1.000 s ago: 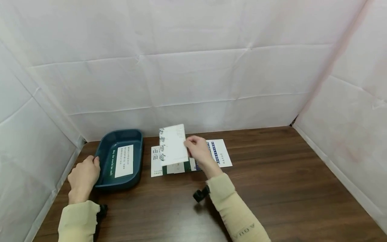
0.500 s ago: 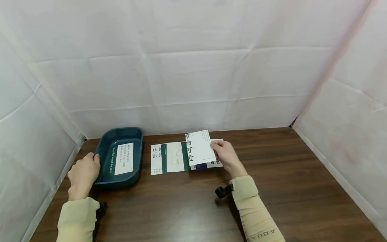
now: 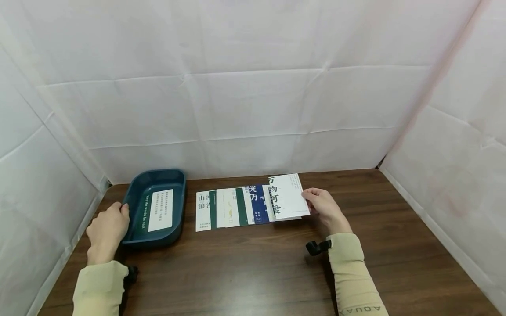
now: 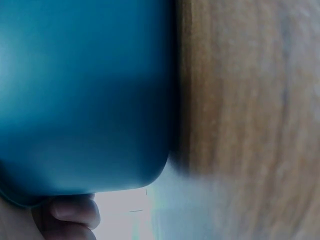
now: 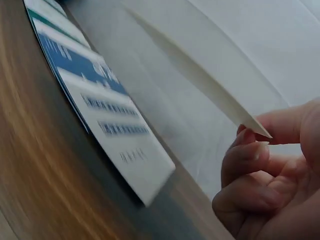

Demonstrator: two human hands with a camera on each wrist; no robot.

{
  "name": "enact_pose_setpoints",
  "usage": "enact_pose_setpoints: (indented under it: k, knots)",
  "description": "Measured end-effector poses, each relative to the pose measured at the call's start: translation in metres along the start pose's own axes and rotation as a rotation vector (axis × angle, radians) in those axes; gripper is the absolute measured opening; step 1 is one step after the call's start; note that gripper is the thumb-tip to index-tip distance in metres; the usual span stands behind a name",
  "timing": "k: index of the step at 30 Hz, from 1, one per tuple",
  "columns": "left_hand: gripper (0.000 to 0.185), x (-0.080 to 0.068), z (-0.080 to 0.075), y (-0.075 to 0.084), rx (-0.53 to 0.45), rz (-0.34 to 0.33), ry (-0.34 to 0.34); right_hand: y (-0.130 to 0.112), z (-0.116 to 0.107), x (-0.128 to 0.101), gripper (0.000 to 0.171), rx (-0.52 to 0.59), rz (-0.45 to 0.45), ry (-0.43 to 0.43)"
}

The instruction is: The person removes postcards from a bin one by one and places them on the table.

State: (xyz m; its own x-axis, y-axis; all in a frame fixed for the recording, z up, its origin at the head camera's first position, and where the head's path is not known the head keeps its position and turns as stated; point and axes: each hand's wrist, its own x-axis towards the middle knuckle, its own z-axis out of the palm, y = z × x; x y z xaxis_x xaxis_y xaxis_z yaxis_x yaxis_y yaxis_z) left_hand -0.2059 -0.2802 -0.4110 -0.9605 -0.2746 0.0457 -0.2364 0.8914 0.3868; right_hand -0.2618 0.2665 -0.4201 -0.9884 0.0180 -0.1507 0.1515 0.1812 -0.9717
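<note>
Between thumb and fingers, my right hand (image 3: 324,208) pinches the right edge of a white card (image 3: 290,197) with large dark characters down its left side. In the right wrist view this card (image 5: 200,80) shows nearly edge-on, raised above the row. Below it, a row of overlapping printed cards (image 3: 229,208) lies flat, white, green and blue; the end card (image 5: 125,135) has blue lines of print. My left hand (image 3: 108,228) grips the left rim of a dark teal tray (image 3: 179,219), its fingers (image 4: 75,212) curled at the rim. Inside the tray lies a white-and-green card (image 3: 161,210).
A dark wooden table (image 3: 237,272) spans the front, its grain running sideways. White sheeting (image 3: 253,105) hangs behind and along both sides, meeting the table's back edge just beyond the tray and cards. A black wrist camera (image 3: 318,248) sits at the right cuff.
The pinched card has moved right with my right hand, from over the row's left part to its right end, and the blue cards are uncovered. My left hand stays on the tray.
</note>
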Motion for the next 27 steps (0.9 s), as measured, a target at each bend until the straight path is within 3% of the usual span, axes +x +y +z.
enact_pose_setpoints:
  k: [7, 14, 27]
  knots:
    - [0.047, 0.0, 0.001, -0.001, -0.006, 0.006, 0.02, 0.011, -0.017, 0.006, 0.022, -0.115, 0.042, -0.001]
    - [0.047, 0.001, 0.0, 0.0, -0.002, 0.017, 0.019, 0.02, -0.016, 0.016, 0.024, -0.138, 0.09, -0.031]
    - [0.048, 0.001, 0.001, -0.001, -0.007, 0.02, 0.016, 0.022, -0.013, 0.022, 0.022, -0.192, 0.082, -0.011]
